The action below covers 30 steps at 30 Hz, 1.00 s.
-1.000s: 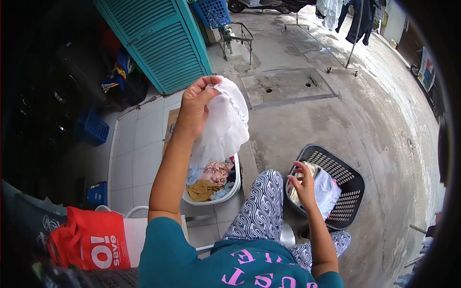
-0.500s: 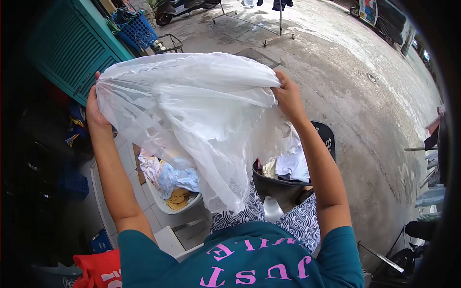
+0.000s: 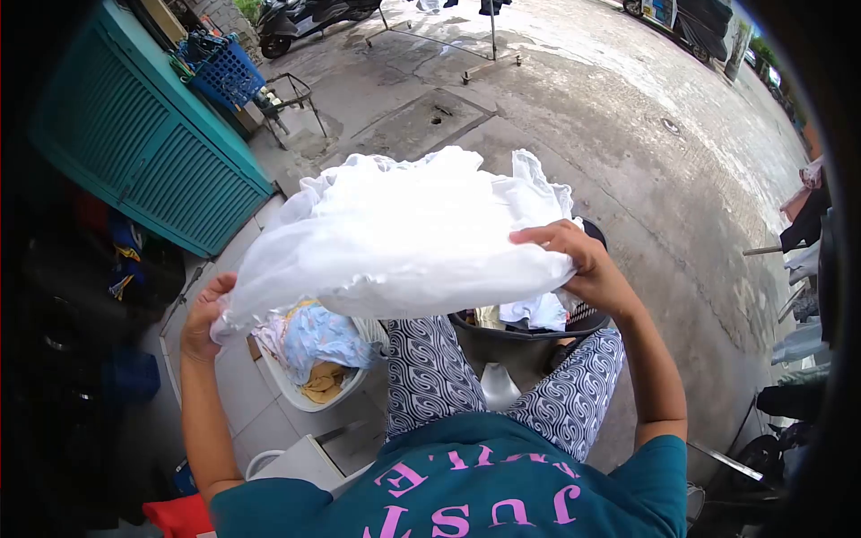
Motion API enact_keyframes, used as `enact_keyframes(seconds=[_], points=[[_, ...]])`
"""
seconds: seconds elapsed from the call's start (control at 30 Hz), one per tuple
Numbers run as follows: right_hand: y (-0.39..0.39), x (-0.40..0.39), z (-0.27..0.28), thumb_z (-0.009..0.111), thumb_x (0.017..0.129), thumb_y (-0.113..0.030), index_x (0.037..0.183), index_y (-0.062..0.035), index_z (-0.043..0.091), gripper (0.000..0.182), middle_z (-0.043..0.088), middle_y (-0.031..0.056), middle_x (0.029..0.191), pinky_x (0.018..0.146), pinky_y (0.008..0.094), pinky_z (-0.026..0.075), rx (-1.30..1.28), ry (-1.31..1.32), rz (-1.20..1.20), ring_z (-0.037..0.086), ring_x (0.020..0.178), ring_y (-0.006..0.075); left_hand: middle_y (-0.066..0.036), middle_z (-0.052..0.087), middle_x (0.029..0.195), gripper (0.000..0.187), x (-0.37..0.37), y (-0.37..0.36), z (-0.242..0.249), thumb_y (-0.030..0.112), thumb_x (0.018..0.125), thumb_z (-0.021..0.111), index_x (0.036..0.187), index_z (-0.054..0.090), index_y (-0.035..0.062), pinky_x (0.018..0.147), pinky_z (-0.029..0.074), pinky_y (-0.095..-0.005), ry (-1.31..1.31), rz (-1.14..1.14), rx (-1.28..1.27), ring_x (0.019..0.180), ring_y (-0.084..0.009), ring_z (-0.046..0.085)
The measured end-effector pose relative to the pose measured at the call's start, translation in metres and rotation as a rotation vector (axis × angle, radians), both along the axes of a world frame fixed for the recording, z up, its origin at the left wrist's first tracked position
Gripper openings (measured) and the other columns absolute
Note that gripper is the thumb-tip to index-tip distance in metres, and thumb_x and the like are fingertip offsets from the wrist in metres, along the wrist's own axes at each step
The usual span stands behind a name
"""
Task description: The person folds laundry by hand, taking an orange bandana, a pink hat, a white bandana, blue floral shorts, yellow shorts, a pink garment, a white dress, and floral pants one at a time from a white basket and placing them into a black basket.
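Observation:
A thin white cloth (image 3: 395, 238) with ruffled edges is spread in the air in front of me, its far side billowing up. My left hand (image 3: 205, 316) pinches its near left corner. At the near right edge, my right hand (image 3: 578, 264) grips it, the thumb hidden and fingers lying over the fabric. Below the left part stands a white basin (image 3: 305, 394) holding a light blue patterned cloth (image 3: 327, 341) and a mustard cloth (image 3: 325, 384). Under the right part is a dark laundry basket (image 3: 516, 334), partly covered, with white and cream clothes (image 3: 535, 314) inside.
A teal louvred cabinet (image 3: 148, 143) stands at the left, beside a blue basket (image 3: 229, 76) of hangers. A wheeled clothes rack (image 3: 493, 54) is on the concrete ahead. Clothes (image 3: 803, 260) hang along the right. A red cloth (image 3: 175, 516) lies at lower left.
Both hands have come down and nearer to my body with the white cloth. It hung down between them before; now its far side is flung up and away from me.

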State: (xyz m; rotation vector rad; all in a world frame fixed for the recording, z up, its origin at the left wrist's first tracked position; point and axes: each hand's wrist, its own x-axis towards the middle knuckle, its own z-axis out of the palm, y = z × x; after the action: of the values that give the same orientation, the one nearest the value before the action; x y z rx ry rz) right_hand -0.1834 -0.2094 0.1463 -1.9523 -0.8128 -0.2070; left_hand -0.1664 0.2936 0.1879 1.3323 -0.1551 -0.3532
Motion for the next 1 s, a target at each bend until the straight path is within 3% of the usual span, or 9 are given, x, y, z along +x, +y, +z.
enact_keyframes(seconds=[0.13, 0.23, 0.4, 0.5, 0.57, 0.67, 0.73, 0.83, 1.0], points=[[-0.01, -0.082, -0.117, 0.059, 0.063, 0.002, 0.088, -0.0073, 0.054, 0.027, 0.056, 0.0033, 0.103, 0.076, 0.0326, 0.045, -0.418, 0.236, 0.098, 0.054, 0.092, 0.0242, 0.0, 0.058, 0.091, 0.029, -0.095, 0.021, -0.139, 0.008, 0.074, 0.051, 0.101, 0.06, 0.0041, 0.075, 0.04, -0.0191, 0.872, -0.54, 0.703, 0.082, -0.0079, 0.05], [-0.011, -0.131, -0.183, 0.062, 0.073, -0.015, 0.102, -0.0076, 0.057, 0.03, 0.059, 0.0098, 0.094, 0.08, 0.0312, 0.043, -0.493, 0.857, 0.361, 0.055, 0.092, 0.0252, 0.002, 0.058, 0.09, 0.03, -0.158, 0.004, -0.188, 0.009, 0.076, 0.051, 0.103, 0.061, 0.0075, 0.075, 0.04, -0.0206, 0.978, -0.741, 0.733, 0.081, -0.0093, 0.051], [-0.017, -0.081, -0.164, 0.046, 0.085, -0.044, 0.099, -0.0041, 0.061, 0.045, 0.062, 0.0105, 0.097, 0.079, 0.0296, 0.043, -0.538, 1.07, 0.132, 0.058, 0.089, 0.0219, 0.0, 0.06, 0.088, 0.025, -0.132, -0.013, -0.203, 0.011, 0.078, 0.05, 0.099, 0.061, 0.0044, 0.075, 0.042, -0.0253, 0.67, -0.803, 0.912, 0.082, -0.0134, 0.053], [-0.002, -0.045, -0.197, 0.046, 0.085, -0.042, 0.095, -0.0023, 0.06, 0.043, 0.062, 0.0081, 0.092, 0.075, 0.0301, 0.043, -0.069, 1.051, -0.315, 0.055, 0.085, 0.0184, -0.002, 0.06, 0.087, 0.019, -0.071, -0.016, -0.214, 0.011, 0.079, 0.049, 0.093, 0.059, 0.0018, 0.076, 0.042, -0.0261, 0.291, -0.423, 0.965, 0.086, -0.0157, 0.055], [0.018, -0.023, -0.224, 0.046, 0.085, -0.044, 0.101, -0.003, 0.058, 0.045, 0.061, 0.0064, 0.095, 0.073, 0.0303, 0.042, 0.214, 1.293, -0.328, 0.053, 0.085, 0.0163, -0.004, 0.059, 0.09, 0.02, -0.028, -0.049, -0.204, 0.011, 0.079, 0.051, 0.096, 0.056, 0.0017, 0.076, 0.041, -0.0265, 0.259, -0.137, 0.821, 0.089, -0.0167, 0.055], [0.061, -0.014, -0.245, 0.05, 0.083, -0.046, 0.102, -0.0012, 0.056, 0.049, 0.057, 0.0072, 0.1, 0.073, 0.0319, 0.043, 0.16, 1.433, -0.361, 0.053, 0.086, 0.0172, -0.007, 0.055, 0.1, 0.027, -0.009, -0.096, -0.19, 0.014, 0.079, 0.055, 0.103, 0.052, 0.0025, 0.077, 0.042, -0.0279, 0.052, -0.038, 0.767, 0.093, -0.0189, 0.053], [0.085, -0.029, -0.243, 0.059, 0.08, -0.038, 0.102, -0.0012, 0.055, 0.043, 0.054, 0.0107, 0.102, 0.078, 0.0331, 0.043, 0.117, 0.825, -0.495, 0.053, 0.09, 0.0214, -0.009, 0.052, 0.105, 0.032, -0.014, -0.108, -0.176, 0.017, 0.078, 0.058, 0.107, 0.05, 0.0033, 0.077, 0.042, -0.0292, -0.147, -0.032, 0.758, 0.095, -0.0212, 0.053], [0.081, -0.068, -0.192, 0.066, 0.074, -0.031, 0.101, -0.0016, 0.054, 0.042, 0.052, 0.0135, 0.103, 0.082, 0.0336, 0.042, 0.109, 0.417, -0.309, 0.051, 0.096, 0.0268, -0.013, 0.049, 0.108, 0.049, -0.059, -0.098, -0.155, 0.03, 0.07, 0.067, 0.109, 0.047, 0.0069, 0.078, 0.043, -0.0362, -0.847, -0.253, 0.984, 0.096, -0.0308, 0.051], [0.088, -0.12, -0.192, 0.064, 0.074, -0.02, 0.1, -0.003, 0.052, 0.033, 0.051, 0.0131, 0.107, 0.084, 0.0358, 0.041, -0.183, 0.24, 0.094, 0.049, 0.099, 0.0307, -0.012, 0.047, 0.112, 0.061, -0.147, -0.105, -0.17, 0.028, 0.061, 0.075, 0.11, 0.045, 0.0084, 0.081, 0.041, -0.0378, -0.794, -0.459, 0.979, 0.101, -0.0294, 0.049]])
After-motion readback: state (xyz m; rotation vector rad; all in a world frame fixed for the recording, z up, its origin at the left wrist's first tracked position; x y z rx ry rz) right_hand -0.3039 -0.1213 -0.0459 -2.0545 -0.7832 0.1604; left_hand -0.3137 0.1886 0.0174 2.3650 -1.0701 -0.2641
